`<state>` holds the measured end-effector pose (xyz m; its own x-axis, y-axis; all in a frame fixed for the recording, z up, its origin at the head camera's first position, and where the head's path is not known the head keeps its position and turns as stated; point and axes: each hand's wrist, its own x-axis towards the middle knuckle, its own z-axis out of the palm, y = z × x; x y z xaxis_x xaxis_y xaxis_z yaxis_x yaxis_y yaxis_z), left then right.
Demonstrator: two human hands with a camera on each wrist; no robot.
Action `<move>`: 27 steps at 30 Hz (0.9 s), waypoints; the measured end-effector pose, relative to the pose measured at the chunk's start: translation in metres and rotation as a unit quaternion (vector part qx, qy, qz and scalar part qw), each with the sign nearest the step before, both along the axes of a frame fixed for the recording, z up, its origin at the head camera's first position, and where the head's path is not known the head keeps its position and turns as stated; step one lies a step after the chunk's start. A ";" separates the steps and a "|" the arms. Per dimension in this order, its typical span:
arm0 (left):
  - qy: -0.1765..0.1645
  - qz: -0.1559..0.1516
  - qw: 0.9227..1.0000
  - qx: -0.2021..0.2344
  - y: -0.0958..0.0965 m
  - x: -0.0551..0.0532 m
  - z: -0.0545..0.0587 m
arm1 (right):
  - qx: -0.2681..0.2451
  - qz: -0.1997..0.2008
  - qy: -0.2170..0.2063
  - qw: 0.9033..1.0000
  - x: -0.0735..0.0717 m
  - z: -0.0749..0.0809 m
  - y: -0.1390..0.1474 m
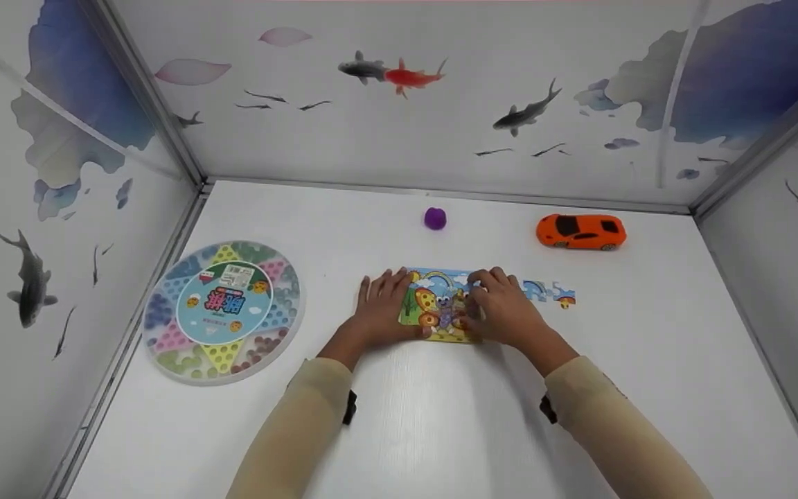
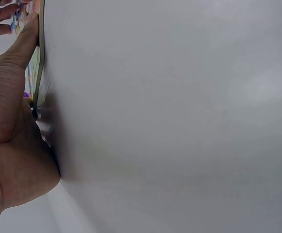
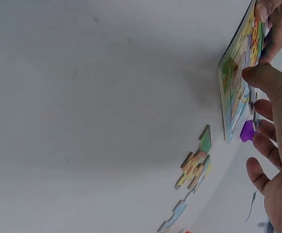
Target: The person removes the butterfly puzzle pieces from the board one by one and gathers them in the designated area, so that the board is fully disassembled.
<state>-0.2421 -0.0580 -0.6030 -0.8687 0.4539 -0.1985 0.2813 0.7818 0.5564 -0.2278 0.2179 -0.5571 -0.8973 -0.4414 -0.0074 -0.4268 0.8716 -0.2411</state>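
My left hand [image 1: 379, 315] holds the left end of a flat cartoon jigsaw puzzle [image 1: 446, 305], its thumb over the near edge and its fingers by the far left corner. In the left wrist view that thumb lies straight on the board's rim. My right hand [image 1: 506, 312] is bent over the puzzle's right part. The right wrist view shows a thin puzzle piece [image 3: 252, 101] at its fingertips, mostly hidden, with the thumb close over the picture. Two loose puzzle pieces, one with a rainbow [image 1: 535, 290] and one with a mushroom [image 1: 565, 295], lie right of the board.
On the left lies a round Chinese checkers set [image 1: 288, 339] with coloured marbles. A small purple lump [image 1: 435, 219] sits beyond the puzzle, and an orange toy car [image 1: 581, 232] stands at the back right. Printed walls [image 1: 427, 138] enclose the white table [image 1: 427, 430].
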 end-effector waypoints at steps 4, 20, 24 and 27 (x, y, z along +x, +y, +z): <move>0.004 -0.001 1.000 -0.004 0.000 0.003 0.006 | -0.024 -0.012 -0.015 1.000 0.002 0.001 0.007; 0.000 -0.001 1.000 -0.002 0.000 0.003 0.008 | -0.048 -0.018 -0.004 0.999 0.009 -0.007 0.039; 0.005 -0.002 1.000 -0.012 0.000 0.004 0.008 | -0.051 -0.023 -0.008 0.998 0.010 -0.009 0.047; 0.003 -0.002 1.000 -0.018 0.001 0.004 0.008 | -0.051 -0.033 -0.019 0.998 0.012 -0.009 0.052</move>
<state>-0.2386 -0.0574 -0.5954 -0.8682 0.4497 -0.2096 0.2871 0.7999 0.5271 -0.2158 0.2702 -0.5663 -0.9245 -0.3813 0.0005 -0.3582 0.8679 -0.3441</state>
